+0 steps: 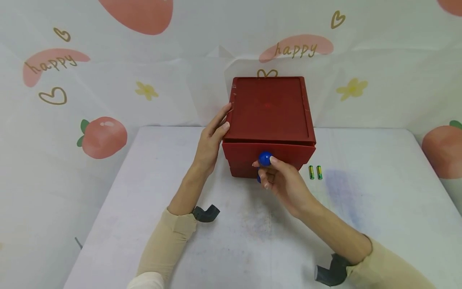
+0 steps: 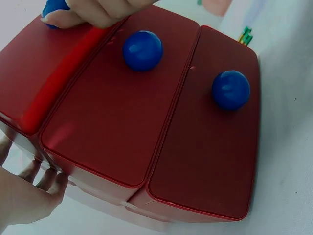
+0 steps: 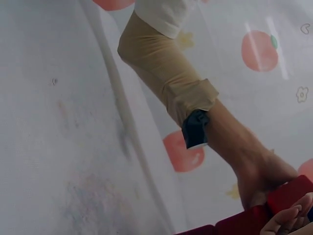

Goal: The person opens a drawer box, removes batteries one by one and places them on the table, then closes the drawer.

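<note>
A red drawer unit (image 1: 268,108) with three drawers and round blue knobs stands at the back of the table. My right hand (image 1: 288,184) pinches the top drawer's blue knob (image 1: 265,158) between thumb and fingers. That top drawer (image 1: 240,150) juts out slightly past the drawers under it. My left hand (image 1: 210,146) rests along the unit's left side, fingers extended. In the left wrist view, the middle knob (image 2: 142,51) and bottom knob (image 2: 231,90) show on drawers that are pushed in.
Two green-and-yellow batteries, a left one (image 1: 311,172) and a right one (image 1: 319,172), lie on the white table (image 1: 231,249) to the right of the unit. A patterned cloth (image 1: 195,92) hangs behind it. Dark curved mounts sit at both wrists.
</note>
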The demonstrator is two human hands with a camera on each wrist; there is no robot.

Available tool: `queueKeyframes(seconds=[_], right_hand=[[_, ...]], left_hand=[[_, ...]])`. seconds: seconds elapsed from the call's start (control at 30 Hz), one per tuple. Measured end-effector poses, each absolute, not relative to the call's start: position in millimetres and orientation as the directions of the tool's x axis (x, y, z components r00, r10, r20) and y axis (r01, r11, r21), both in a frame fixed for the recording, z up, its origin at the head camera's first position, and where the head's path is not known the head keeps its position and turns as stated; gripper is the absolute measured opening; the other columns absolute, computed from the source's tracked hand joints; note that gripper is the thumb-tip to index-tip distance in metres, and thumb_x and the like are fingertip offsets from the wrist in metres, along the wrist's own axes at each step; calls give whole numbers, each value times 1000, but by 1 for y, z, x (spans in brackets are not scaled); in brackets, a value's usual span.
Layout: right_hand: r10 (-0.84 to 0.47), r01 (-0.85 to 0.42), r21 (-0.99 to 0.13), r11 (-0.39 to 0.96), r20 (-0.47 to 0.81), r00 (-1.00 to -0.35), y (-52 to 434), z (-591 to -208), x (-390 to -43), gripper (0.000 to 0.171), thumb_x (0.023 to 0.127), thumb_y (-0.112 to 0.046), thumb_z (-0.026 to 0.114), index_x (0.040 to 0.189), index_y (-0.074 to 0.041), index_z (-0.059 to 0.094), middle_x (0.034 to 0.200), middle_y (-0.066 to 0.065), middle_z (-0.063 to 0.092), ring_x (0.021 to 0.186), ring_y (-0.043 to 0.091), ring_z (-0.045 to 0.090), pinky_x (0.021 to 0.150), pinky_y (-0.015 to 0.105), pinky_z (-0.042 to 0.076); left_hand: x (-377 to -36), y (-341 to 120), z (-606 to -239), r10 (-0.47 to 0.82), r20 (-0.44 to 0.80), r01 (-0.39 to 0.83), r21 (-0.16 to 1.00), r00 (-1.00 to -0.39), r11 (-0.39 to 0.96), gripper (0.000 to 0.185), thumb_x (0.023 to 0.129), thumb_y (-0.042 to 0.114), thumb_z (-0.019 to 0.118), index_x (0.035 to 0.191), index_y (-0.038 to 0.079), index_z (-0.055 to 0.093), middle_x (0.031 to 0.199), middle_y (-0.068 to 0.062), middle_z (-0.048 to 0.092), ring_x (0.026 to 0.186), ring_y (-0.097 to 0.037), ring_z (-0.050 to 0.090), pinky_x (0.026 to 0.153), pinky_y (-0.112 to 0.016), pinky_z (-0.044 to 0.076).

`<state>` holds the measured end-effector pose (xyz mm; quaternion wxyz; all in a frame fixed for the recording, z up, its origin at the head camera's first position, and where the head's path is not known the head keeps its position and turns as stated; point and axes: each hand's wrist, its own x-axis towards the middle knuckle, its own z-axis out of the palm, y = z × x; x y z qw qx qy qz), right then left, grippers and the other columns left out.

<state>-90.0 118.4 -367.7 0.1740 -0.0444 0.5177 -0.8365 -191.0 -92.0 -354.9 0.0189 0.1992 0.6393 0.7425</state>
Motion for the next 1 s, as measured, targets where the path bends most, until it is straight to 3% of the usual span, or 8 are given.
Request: queueKeyframes(seconds=[0.37,1.0], right_hand=[[-356,282,-877,-388,-140,-924,120,-368,-97,59,105,-42,45,131,11,52,85,3,55,74,12,50,65,22,46],[-385,264,-875,-406,-98,-918,124,-371,-103,55,105,-40,44,131,6,57,86,3,55,77,13,52,67,22,48]], left_hand=[[-192,-92,-357,274,259,203,955,-926,-218,50,101,23,52,150,20,46,151,4,45,138,-17,42,114,-40,31],[-195,-91,-357,265,274,214,948,-924,-235,51,99,22,53,149,18,47,150,1,47,136,-19,44,114,-40,31]])
